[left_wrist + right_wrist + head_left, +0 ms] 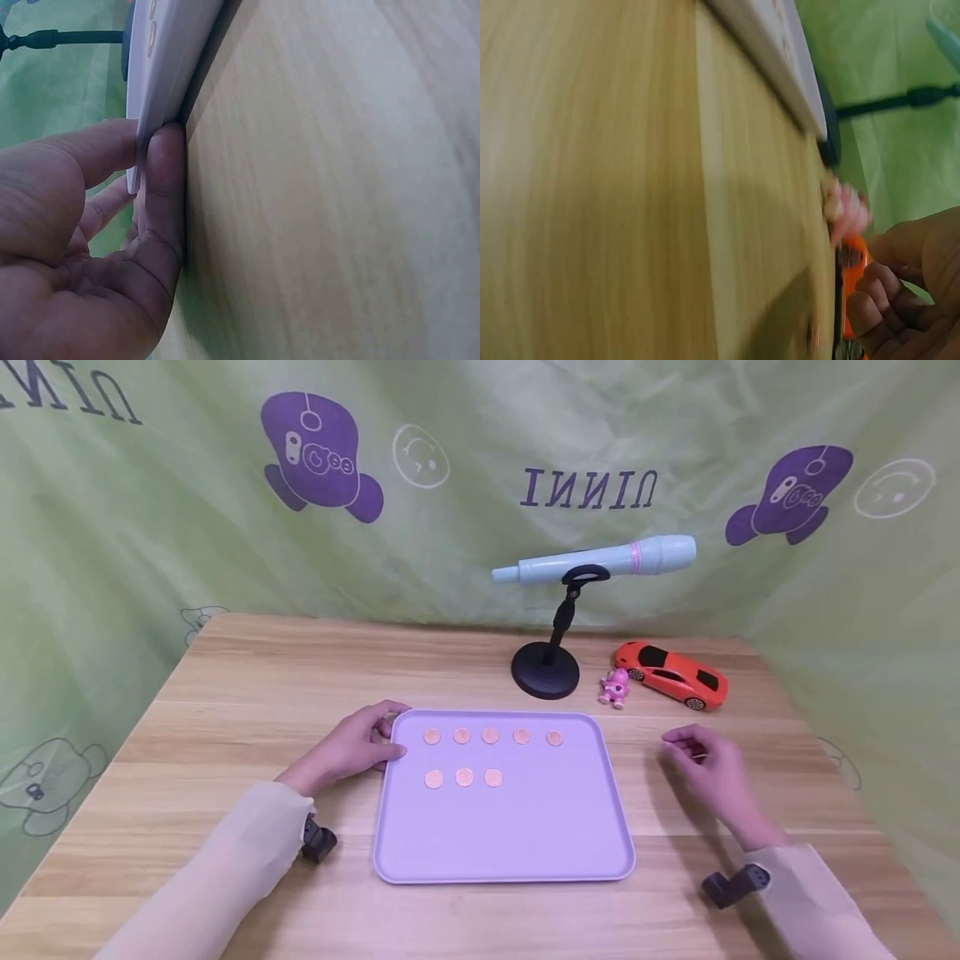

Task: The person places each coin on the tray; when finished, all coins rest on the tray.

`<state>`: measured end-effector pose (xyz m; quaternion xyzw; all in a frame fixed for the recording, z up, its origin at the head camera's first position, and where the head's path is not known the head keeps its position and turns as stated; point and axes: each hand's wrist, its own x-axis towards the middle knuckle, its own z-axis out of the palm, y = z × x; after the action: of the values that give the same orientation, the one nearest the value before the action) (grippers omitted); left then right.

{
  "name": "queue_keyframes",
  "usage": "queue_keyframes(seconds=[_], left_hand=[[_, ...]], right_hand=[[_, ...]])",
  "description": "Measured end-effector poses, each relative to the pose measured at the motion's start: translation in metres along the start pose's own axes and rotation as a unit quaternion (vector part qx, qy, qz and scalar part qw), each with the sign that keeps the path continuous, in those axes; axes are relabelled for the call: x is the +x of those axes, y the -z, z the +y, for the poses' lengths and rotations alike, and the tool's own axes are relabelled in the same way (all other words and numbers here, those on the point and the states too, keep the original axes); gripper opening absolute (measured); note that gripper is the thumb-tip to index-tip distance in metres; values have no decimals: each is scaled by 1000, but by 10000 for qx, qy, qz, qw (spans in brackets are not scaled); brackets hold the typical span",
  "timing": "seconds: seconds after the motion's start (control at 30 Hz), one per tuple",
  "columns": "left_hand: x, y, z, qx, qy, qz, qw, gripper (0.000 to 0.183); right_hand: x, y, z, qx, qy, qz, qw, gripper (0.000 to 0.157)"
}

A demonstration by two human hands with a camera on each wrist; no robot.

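A lilac rectangular tray [555, 827] lies on the wooden table. Copper-coloured coins [490, 736] sit on it in two rows: several in the far row, three in the nearer one. My left hand [358, 742] pinches the tray's left rim near its far corner; in the left wrist view, the thumb lies over the rim and a finger is beneath it. Right of the tray and apart from it, my right hand [708, 772] hovers over the table with bent fingers. Whether something is between those fingertips is hidden. A small blurred coppery thing [813, 334] shows below that hand.
Behind the tray a light-blue toy microphone [577, 562] rests on a black stand [545, 670]. A pink figurine [615, 687] and an orange toy car [671, 674] stand at the back right. A green printed curtain [465, 527] hangs behind the table [300, 668].
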<state>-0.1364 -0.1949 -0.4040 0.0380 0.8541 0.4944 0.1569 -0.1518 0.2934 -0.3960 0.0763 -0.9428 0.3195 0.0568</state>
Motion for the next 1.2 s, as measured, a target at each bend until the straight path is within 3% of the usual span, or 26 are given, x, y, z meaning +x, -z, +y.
queue_keyframes(seconds=[0.13, 0.37, 0.67, 1.03, 1.2], left_hand=[[1, -2, 2, -21, 4, -14, 10000, 62], [0, -2, 3, -45, -8, 8, 10000, 62], [-1, -1, 6, -59, 35, 22, 10000, 61], [0, -1, 4, 9, 8, 38, 10000, 60], [0, -1, 3, 40, 16, 54, 10000, 60]], right_hand=[[-4, 17, 27, -196, -19, 93, 9998, 22], [-3, 34, 55, -683, 71, -245, 9973, 29], [-3, 31, 61, -926, 258, -232, 9951, 27], [-4, 36, 62, -1022, 124, -427, 9938, 28], [-2, 40, 67, -1038, -177, -663, 9922, 27]])
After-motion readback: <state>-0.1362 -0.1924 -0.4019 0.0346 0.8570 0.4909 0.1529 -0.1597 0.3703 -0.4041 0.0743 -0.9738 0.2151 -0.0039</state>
